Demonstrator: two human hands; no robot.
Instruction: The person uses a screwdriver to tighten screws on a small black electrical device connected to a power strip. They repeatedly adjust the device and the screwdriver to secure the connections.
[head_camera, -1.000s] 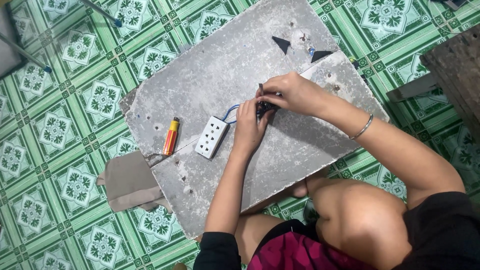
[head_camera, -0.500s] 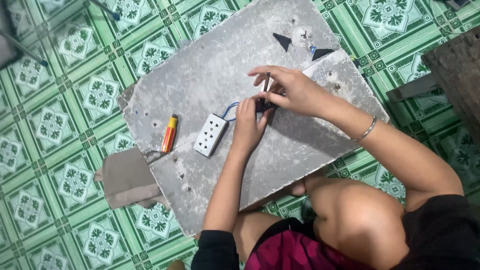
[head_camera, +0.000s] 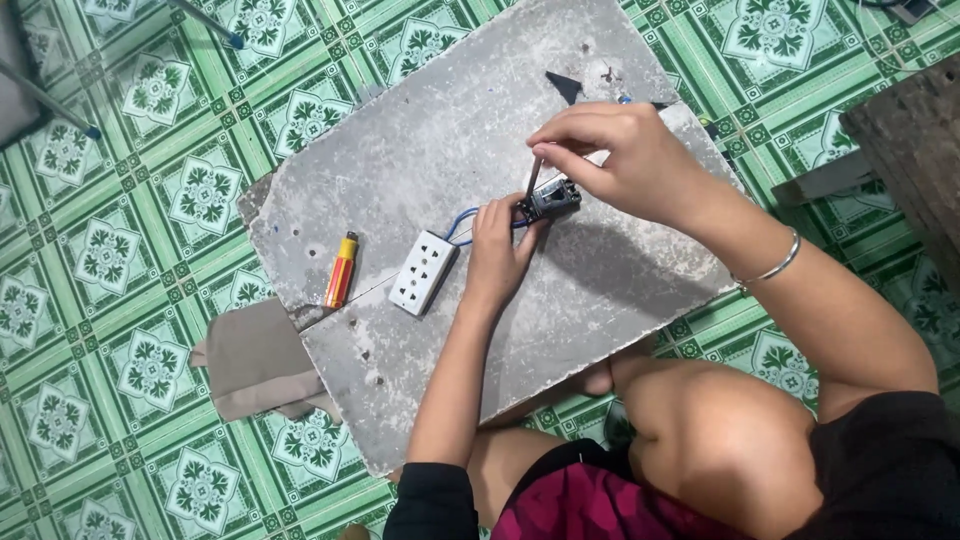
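From the head camera, looking down: my left hand (head_camera: 497, 243) pinches a small black electrical module (head_camera: 552, 199) against a grey slab (head_camera: 420, 130) lying on green patterned floor tiles (head_camera: 110, 260); my right hand (head_camera: 610, 160) is closed around a thin screwdriver (head_camera: 533, 180), its tip down on the module. Blue wires (head_camera: 462, 222) run from it to a white socket plate (head_camera: 422, 272), with an orange-and-yellow tester (head_camera: 342, 270) beside that; I judge the module light, rigid and small enough to slip, best held by its sides, the wires springy.
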